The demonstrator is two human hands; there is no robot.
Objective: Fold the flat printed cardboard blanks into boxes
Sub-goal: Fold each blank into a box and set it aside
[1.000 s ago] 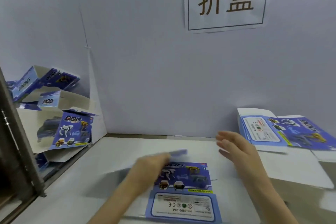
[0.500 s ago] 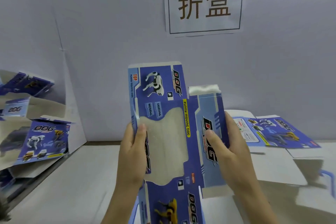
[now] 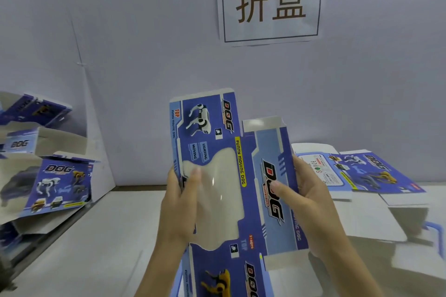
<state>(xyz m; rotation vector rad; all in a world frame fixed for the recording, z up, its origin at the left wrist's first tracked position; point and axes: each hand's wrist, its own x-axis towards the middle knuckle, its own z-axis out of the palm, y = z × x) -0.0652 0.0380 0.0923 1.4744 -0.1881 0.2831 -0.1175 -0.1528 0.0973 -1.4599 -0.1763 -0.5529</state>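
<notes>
Cardboard blank (image 3: 265, 152), blue printed: likely light, stiff, easily creased; left hand (image 3: 178, 205) and right hand (image 3: 311, 202) clamped on side edges, probably the safest hold.

1. A pale lavender-grey back wall (image 3: 144, 67) fills most of the view. It is flat and matte, with a thin slanting seam (image 3: 76, 38) running down its left part.
2. High on it hangs a white paper sign (image 3: 271, 2) with two large brown characters inside a thin dark frame.
3. At the left, a white side panel (image 3: 99, 164) stands angled against the wall.
4. Below lies a white surface (image 3: 96, 236). A brownish strip (image 3: 140, 187) marks where it meets the wall.
5. The light is soft and even, and the surface has a dull sheen on its right side.
</notes>
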